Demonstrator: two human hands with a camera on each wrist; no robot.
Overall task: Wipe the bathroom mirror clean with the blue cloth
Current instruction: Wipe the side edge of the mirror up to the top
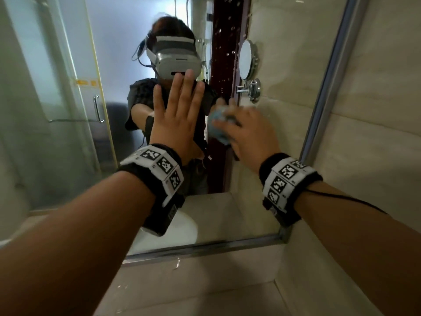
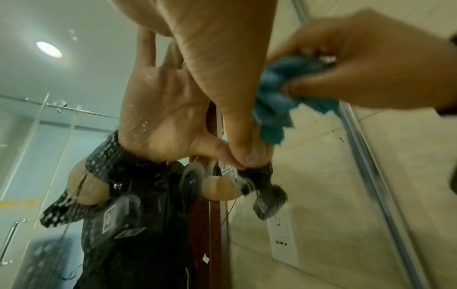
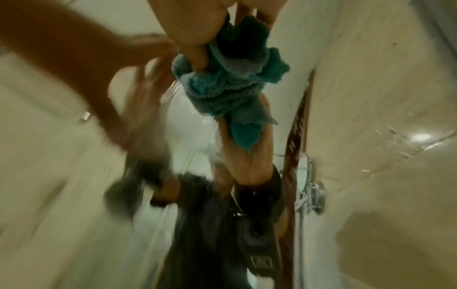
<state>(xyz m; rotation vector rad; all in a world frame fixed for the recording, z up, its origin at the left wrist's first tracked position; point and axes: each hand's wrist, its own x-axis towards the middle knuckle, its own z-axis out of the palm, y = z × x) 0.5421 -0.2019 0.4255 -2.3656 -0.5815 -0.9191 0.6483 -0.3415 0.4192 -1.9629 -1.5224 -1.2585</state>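
The mirror fills the wall ahead, framed in metal. My left hand lies flat against the glass with straight, spread fingers. To its right my right hand grips the bunched blue cloth and presses it to the glass. The left wrist view shows the left hand, with the cloth beside the thumb and the right hand holding it. In the blurred right wrist view the cloth hangs crumpled under my right hand. Water drops speckle the mirror's upper right part.
A beige tiled wall stands close on the right, beyond the mirror's metal frame. A stone counter lies under the mirror's lower edge. The glass reflects a person with a headset, a shower door and a round wall mirror.
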